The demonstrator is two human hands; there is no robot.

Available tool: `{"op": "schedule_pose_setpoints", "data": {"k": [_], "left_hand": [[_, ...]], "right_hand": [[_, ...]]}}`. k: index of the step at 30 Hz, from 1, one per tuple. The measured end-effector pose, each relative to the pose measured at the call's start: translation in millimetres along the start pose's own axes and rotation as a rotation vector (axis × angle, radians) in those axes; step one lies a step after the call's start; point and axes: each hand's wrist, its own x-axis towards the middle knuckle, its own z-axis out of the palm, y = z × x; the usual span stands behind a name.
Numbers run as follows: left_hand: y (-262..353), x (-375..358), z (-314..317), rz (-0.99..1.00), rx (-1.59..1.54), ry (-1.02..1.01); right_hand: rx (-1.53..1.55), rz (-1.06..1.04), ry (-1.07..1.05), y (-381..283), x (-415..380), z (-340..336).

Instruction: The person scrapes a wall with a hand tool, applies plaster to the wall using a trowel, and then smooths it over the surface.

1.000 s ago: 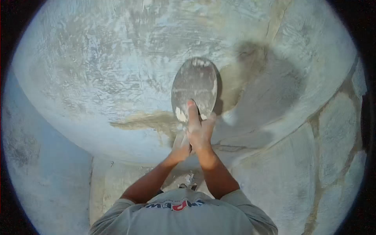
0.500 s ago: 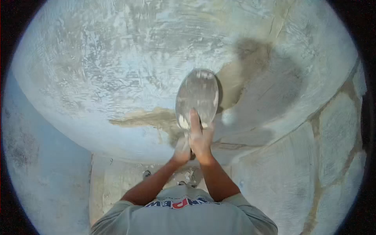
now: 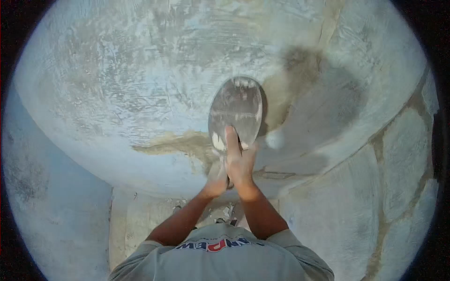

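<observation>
A broad, plaster-smeared trowel lies flat against the curved plastered wall in front of me. My right hand grips its handle, with the index finger stretched out onto the blade. My left hand is wrapped around the handle just below and to the left, partly hidden behind the right hand. White plaster clings to the blade's lower edge.
A brownish bare patch runs left of the trowel and another darker one lies above right. A wall with tan seams stands to the right. Below are a narrow floor strip and my grey shirt.
The trowel slid down the wall from its first position, then came back up slightly. Both hands stayed on the handle throughout.
</observation>
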Motion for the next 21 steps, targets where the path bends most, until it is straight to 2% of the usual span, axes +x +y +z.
{"op": "schedule_pose_setpoints", "data": {"k": [1,3,5,6,7,10,11,14,16,18,19,20,21], "left_hand": [[2,2,-4,0.011,0.004,-0.043],[2,7,-9,0.094,0.052,-0.090],[-49,-16,1,-0.007,0.009,0.011],[-73,-27,6,-0.055,-0.015,0.063],[-60,-33,2,-0.218,-0.061,-0.010],[-17,-25,0,-0.256,-0.181,-0.018],[-12,-16,1,-0.211,-0.157,-0.004],[-7,-1,-7,-0.257,-0.180,-0.046],[-31,-8,-11,-0.128,-0.044,-0.058],[-74,-28,-15,-0.035,0.093,-0.023],[-61,-40,-13,-0.231,-0.083,-0.006],[-72,-42,-10,-0.090,-0.022,0.023],[-83,-43,-6,0.053,0.048,0.062]], "right_hand": [[0.010,0.091,-0.023,-1,5,0],[-0.009,0.108,-0.013,1,5,-1],[-0.142,0.085,-0.071,21,3,-16],[-0.100,0.100,-0.040,34,-8,-22],[-0.055,0.107,-0.014,44,-19,-26],[0.013,0.052,0.013,40,-19,-22],[-0.012,0.055,-0.015,28,-13,-18],[0.026,0.044,-0.003,17,4,-7],[-0.065,0.051,-0.001,14,5,-6],[-0.031,0.131,-0.003,42,-14,-19],[-0.048,0.135,0.011,57,-26,-25],[-0.061,0.132,0.025,63,-34,-26],[0.065,0.153,0.044,65,-39,-26]]}}
